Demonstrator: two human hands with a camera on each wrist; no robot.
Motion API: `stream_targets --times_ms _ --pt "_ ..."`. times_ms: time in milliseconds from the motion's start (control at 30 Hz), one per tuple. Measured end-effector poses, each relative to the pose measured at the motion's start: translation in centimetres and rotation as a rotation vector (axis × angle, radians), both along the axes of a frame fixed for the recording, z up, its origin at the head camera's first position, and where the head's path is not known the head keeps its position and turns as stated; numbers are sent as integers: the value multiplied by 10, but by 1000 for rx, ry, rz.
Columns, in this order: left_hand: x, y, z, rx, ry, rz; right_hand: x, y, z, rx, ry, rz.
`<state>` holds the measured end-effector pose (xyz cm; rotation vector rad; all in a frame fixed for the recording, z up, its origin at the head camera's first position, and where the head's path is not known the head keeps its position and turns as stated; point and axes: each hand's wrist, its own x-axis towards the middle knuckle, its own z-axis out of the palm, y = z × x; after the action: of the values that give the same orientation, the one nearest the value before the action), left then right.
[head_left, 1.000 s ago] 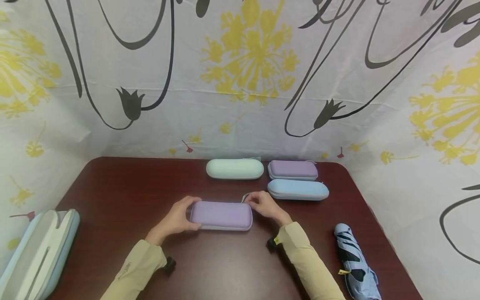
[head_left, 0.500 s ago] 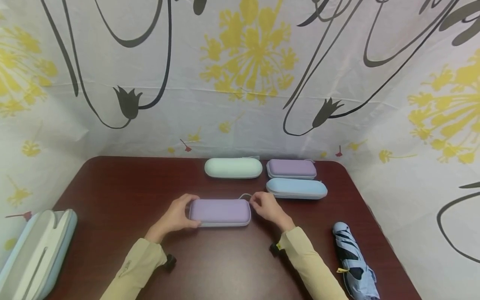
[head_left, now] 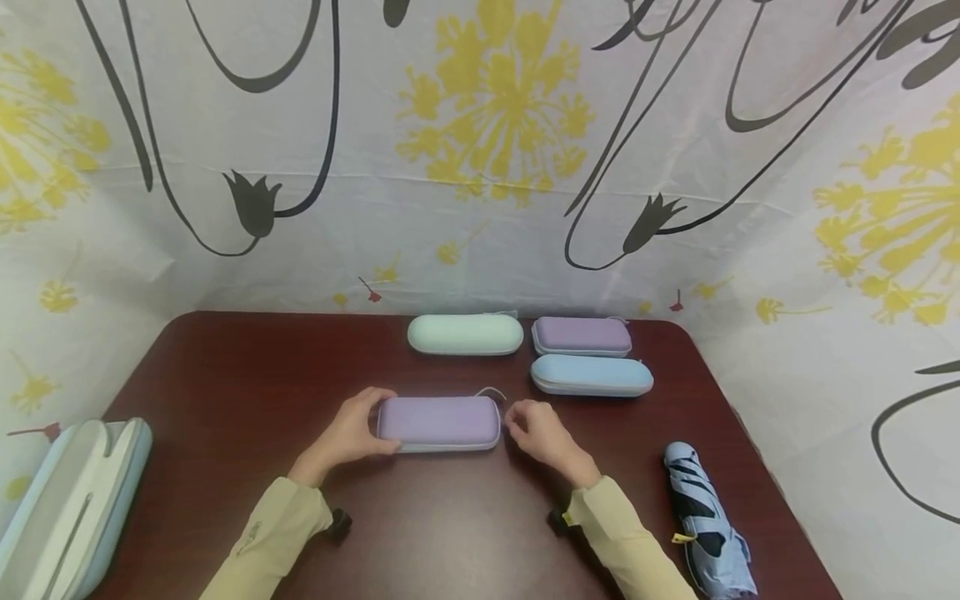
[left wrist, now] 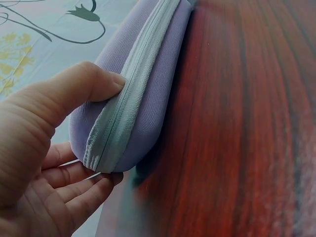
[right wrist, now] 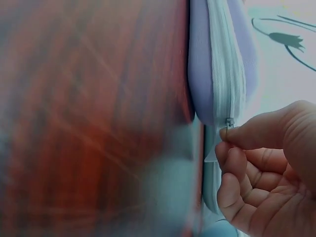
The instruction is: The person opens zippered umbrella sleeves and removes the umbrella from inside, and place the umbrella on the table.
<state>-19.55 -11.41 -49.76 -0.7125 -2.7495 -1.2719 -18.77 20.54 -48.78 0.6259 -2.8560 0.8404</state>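
A lilac zip-up case [head_left: 438,421] with a pale zipper lies on the table in front of me. My left hand [head_left: 347,435] grips its left end. In the left wrist view, the thumb lies against the zipper band [left wrist: 118,113] and the other fingers are round the back of the end; the zipper teeth there look joined. At the case's right end is my right hand [head_left: 547,435], its thumb and index finger pinching the small metal zipper pull [right wrist: 228,123] seen in the right wrist view. A thin wrist strap [head_left: 491,392] sticks out from the back right corner.
Behind lie a mint case [head_left: 465,335], a purple case [head_left: 583,336] and a light blue case [head_left: 592,376]. An open pale-blue case [head_left: 75,508] lies at the left edge. On the right is a folded blue umbrella [head_left: 708,521]. A patterned cloth wall [head_left: 487,267] borders the table.
My right hand has come from the back right corner, by the strap, round to the right end, nearer to me. The left hand keeps its grip, and the case stays about in place.
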Motion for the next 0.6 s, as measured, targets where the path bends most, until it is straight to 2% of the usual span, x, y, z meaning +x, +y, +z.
stream_targets --times_ms 233,400,600 --pt "3 1 2 -5 -16 27 17 -4 4 -26 -7 29" --pt "5 1 0 -25 -21 50 23 -8 3 -46 -2 -5" --pt "10 6 -1 -45 -13 102 24 -11 -1 -75 44 -64"
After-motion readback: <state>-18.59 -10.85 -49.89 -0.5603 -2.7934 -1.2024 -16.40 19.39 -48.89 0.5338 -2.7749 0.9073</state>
